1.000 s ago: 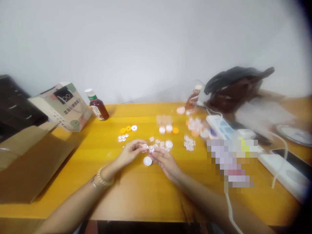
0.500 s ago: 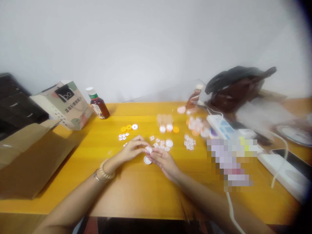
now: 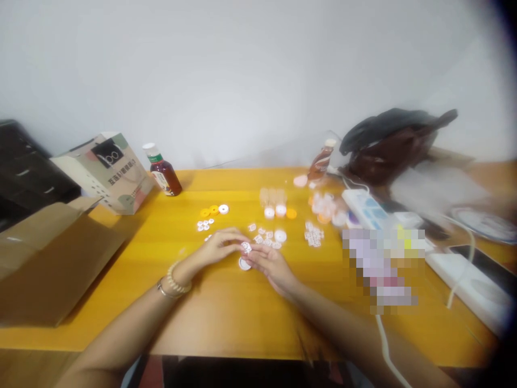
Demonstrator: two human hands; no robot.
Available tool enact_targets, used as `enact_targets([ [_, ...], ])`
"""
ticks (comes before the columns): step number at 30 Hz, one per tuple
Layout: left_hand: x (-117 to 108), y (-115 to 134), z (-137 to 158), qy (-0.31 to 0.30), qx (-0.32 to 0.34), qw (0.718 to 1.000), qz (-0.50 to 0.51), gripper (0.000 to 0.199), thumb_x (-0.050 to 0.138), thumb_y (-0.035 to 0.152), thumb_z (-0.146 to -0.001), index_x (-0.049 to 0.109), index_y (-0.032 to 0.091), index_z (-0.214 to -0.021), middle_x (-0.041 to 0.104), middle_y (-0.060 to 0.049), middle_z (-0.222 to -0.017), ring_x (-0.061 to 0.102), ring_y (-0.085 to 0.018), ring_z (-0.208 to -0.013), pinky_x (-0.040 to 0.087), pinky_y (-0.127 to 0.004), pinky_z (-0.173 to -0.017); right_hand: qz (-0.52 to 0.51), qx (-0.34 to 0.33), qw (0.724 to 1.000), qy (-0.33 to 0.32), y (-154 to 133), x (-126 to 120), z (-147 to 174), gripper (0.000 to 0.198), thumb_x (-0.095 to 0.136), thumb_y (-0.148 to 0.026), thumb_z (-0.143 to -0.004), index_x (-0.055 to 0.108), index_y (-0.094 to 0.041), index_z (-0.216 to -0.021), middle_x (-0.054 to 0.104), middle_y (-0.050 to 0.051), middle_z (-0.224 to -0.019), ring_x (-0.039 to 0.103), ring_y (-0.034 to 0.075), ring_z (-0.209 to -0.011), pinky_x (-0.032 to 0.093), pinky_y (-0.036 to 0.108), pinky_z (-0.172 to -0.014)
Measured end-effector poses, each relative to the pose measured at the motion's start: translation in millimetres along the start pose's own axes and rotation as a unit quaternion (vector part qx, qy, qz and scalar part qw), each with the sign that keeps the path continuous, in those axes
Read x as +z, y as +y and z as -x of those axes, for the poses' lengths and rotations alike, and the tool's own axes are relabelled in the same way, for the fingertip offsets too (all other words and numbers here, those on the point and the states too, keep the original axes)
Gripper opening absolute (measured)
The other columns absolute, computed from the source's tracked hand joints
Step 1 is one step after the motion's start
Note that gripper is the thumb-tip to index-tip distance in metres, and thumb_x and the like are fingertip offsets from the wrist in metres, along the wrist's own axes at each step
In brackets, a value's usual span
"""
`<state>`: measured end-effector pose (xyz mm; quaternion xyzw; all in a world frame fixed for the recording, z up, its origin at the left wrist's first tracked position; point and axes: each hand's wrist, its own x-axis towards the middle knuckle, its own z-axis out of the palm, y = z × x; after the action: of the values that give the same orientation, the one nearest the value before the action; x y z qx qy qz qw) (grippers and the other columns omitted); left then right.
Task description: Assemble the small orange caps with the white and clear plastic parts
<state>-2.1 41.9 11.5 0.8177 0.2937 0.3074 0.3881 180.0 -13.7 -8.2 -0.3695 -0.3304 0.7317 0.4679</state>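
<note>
1. Brown cardboard box (image 3: 60, 269), open, lower left of the frame, on the yellow-brown counter (image 3: 226, 318).
2. Printed paper bag (image 3: 121, 180), left of the frame, tilted.
3. Dark red bottle (image 3: 165, 179), white cap, green neck band, left of centre.
4. Small white discs (image 3: 205, 225), grouped, left of centre.
5. Yellow discs (image 3: 210, 211), one white disc beside them, just above item 4.
6. Left hand (image 3: 220, 247), bracelets at the wrist, below centre; thumb and fingers pinch item 7.
7. White openwork piece (image 3: 246, 247), below centre of the frame, between both hands' fingertips; whether single or doubled cannot be told.
8. White round lid (image 3: 244, 264), just below item 7, partly covered by the right fingers.
9. Right hand (image 3: 274, 267), below centre; thumb and fingers pinch item 7 from its right side.
10. Loose openwork pieces (image 3: 262, 235), scattered just above the right hand.
11. Heap of openwork pieces (image 3: 314, 235), right of centre.
12. Brown bottle (image 3: 321, 164), pale cap, right of centre.
13. Dark bag (image 3: 398, 145), upper right.
</note>
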Motion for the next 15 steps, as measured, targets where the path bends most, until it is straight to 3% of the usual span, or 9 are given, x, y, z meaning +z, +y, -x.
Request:
enact_targets([
  [15,2.5,8.6,1.5,0.009,-0.035,0.999,-0.002,0.022,0.056,0.028,-0.082,0.064,0.016,-0.099,0.065,-0.008,-0.095,0.059,-0.017,-0.087,0.045,-0.028,-0.078,0.011,-0.020,1.000,0.017,1.4,1.7,-0.3,0.031,0.077,-0.030,-0.058,0.067,-0.017,-0.085,0.071,0.004,-0.081,0.065,0.016,-0.077,0.048,0.031,-0.079],
])
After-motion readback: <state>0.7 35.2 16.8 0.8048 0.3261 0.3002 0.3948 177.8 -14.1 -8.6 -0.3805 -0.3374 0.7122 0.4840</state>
